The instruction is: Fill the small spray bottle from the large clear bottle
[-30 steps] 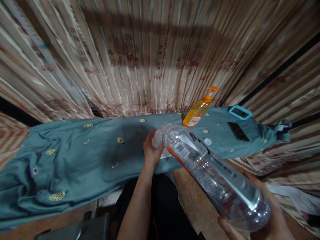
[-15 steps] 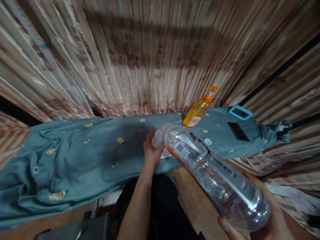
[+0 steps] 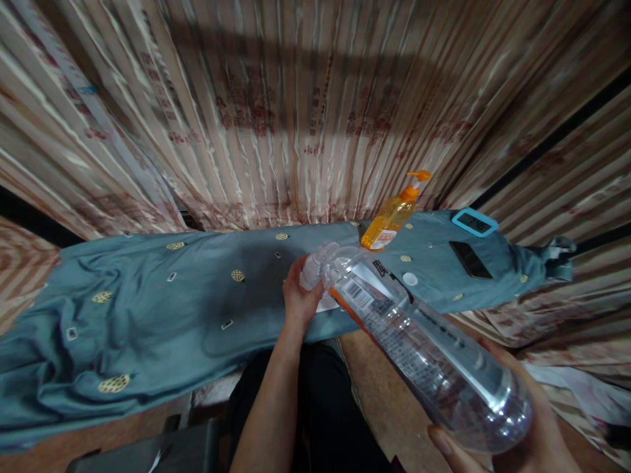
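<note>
The left hand (image 3: 302,302) grasps a small translucent plastic container (image 3: 311,272) at the mouth of a large clear plastic bottle (image 3: 424,355); the right hand (image 3: 530,420) cups that bottle's base, holding it tilted. Its silver-and-orange label shows a barcode, bold dark characters and small print, too blurred to read. Just beyond its neck stands an orange pump bottle (image 3: 389,222), its label illegible. Beyond its middle, on teal patterned cloth (image 3: 187,295), lie a white round disc (image 3: 410,279), a black phone-like slab (image 3: 470,259) and a blue-framed digital display (image 3: 474,223).
</note>
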Tool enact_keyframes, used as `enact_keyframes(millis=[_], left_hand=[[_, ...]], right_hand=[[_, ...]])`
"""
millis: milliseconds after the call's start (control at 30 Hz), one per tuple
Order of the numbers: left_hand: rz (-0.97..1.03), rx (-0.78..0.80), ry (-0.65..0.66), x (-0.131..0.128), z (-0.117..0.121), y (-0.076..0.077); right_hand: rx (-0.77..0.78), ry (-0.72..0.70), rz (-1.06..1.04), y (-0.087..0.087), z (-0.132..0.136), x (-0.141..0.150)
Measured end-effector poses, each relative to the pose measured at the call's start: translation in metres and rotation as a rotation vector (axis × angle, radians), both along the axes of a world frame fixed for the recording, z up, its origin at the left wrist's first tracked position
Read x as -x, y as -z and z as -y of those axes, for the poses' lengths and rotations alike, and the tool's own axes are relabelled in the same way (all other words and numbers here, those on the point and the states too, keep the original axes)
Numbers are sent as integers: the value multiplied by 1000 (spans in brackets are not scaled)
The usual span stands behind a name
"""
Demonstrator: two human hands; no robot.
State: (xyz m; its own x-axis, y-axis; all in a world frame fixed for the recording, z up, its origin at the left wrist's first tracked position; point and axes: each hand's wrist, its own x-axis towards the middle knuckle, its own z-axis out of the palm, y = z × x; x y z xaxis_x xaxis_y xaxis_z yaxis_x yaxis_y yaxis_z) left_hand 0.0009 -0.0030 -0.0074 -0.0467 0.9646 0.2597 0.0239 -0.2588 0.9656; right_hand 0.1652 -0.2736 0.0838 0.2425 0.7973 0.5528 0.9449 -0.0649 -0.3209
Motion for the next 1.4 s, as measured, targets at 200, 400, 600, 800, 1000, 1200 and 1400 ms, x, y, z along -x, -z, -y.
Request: enact_keyframes(millis=[200,400,600,800,1000,1200,1400], left_hand=[[-17,-14,-5,0,-1,1],[-7,-14,-2,0,-1,0],[-5,-19,-3,0,-1,2],[-25,-23,-4,1,-1,2],[-2,-14,-16,1,-1,2],[1,-15,-10,0,-1,3],[7,-18,-20,0,-1,4]], right_hand=[[14,0,3,-3,-2,0],[13,-4,-94,3,1,-3],[15,13,-106,6,2,0],[18,5,-62,1,0,-1],[23,-14,-73,2,2,-4],[32,25,-93,3,2,1],[2,9,-72,0,1,1]])
